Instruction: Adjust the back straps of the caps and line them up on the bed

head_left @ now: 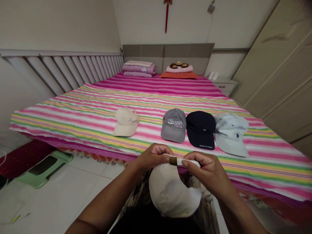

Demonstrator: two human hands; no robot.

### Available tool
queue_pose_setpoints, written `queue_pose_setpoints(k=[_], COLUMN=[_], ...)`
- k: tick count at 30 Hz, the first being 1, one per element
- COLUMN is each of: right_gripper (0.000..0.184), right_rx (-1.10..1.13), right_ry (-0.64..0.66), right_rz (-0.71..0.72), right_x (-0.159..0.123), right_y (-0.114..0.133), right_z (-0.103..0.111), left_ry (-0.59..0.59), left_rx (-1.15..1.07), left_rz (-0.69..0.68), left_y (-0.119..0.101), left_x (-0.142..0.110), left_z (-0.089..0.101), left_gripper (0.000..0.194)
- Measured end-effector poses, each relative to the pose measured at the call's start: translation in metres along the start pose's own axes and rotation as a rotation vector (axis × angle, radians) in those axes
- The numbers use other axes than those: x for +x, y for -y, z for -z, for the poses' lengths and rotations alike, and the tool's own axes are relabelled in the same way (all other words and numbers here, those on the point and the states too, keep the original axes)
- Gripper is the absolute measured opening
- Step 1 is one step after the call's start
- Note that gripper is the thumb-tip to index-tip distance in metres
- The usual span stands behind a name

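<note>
A white baseball cap (168, 191) hangs in front of me, its back opening facing up toward me. My left hand (156, 157) pinches the left part of the cap's rear strap, beside a brown-gold buckle (173, 161). On the other side of the buckle, my right hand (202, 165) grips the white strap end between thumb and fingers. Beyond my hands, a grey cap (174, 126) with "Always" lettering, a black cap (201, 130) and a pale blue cap (231, 133) lie side by side on the bed. Farther left lies a beige cap (126, 122).
The bed (97, 107) has a striped sheet. Folded purple bedding (138, 70) and pink and orange bedding (179, 72) sit by the headboard (146, 52). A green stool (46, 169) stands on the floor at left; a white nightstand (224, 86) stands at the back right.
</note>
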State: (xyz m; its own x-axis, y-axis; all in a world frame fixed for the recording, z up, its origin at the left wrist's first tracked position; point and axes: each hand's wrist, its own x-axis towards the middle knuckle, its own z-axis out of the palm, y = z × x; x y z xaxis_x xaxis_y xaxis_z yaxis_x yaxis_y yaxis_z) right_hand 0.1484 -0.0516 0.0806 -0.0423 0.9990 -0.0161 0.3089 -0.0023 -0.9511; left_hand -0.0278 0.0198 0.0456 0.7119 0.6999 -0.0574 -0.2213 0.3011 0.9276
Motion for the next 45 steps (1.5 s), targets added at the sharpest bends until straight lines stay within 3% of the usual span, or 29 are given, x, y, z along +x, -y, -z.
queue_pose_setpoints(k=[10, 21, 31, 39, 45], right_gripper=[0.024, 0.018, 0.017, 0.018, 0.018], right_rx=[-0.163, -0.381, -0.242, -0.099, -0.068], right_ry=[-0.062, -0.170, -0.152, -0.209, -0.229], right_rz=[0.092, 0.374, 0.324, 0.203, 0.193], right_x=[-0.002, -0.004, -0.001, 0.000, 0.003], right_y=[0.001, 0.002, -0.003, -0.003, -0.010], right_z=[0.002, 0.001, 0.001, -0.007, -0.010], left_ry=[-0.034, -0.044, -0.055, -0.116, -0.117], left_rx=[0.121, 0.197, 0.270, 0.297, 0.252], left_rz=[-0.009, -0.013, -0.034, -0.049, -0.031], left_y=[-0.009, -0.007, -0.007, -0.005, -0.004], left_x=[0.000, 0.000, 0.000, -0.001, 0.000], left_z=[-0.009, -0.007, -0.008, -0.007, -0.008], left_gripper=[0.031, 0.032, 0.032, 0.027, 0.028])
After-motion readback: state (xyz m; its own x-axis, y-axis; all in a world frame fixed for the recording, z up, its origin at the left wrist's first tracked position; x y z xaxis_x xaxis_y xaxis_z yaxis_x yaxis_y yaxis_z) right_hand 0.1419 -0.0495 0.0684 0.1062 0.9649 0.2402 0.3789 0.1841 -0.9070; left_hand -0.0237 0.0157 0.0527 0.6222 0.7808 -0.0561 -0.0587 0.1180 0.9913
